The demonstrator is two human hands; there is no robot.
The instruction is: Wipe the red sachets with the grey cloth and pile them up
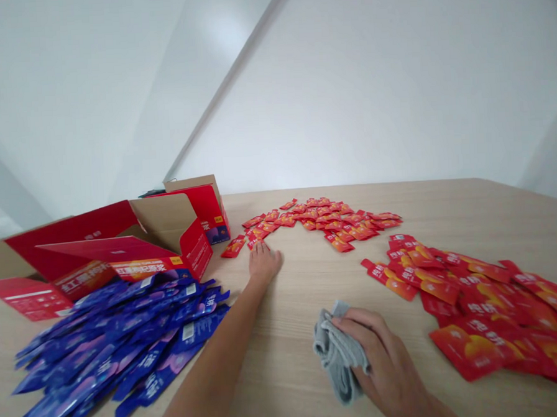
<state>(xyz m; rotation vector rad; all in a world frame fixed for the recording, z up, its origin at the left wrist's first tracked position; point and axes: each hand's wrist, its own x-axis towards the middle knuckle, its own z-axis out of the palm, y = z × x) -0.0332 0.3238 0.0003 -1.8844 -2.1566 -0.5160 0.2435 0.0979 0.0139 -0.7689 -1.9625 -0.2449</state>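
My right hand (384,358) is closed round a bunched grey cloth (340,348) just above or on the near part of the wooden table. My left hand (264,262) reaches forward over the tabletop, fingers stretched out and the thumb apart. Its fingertips touch, or lie right at, a red sachet (256,242) at the left end of a loose row. Beside that lies another red sachet (234,246). The curved row of red sachets (328,215) runs to the right beyond the hand.
A heap of red sachets (489,309) covers the right of the table (301,282). At left, blue sachets (127,347) are piled before an open red carton (122,248) with raised flaps. Behind it stands another red carton (208,206). A white wall (370,91) rises behind.
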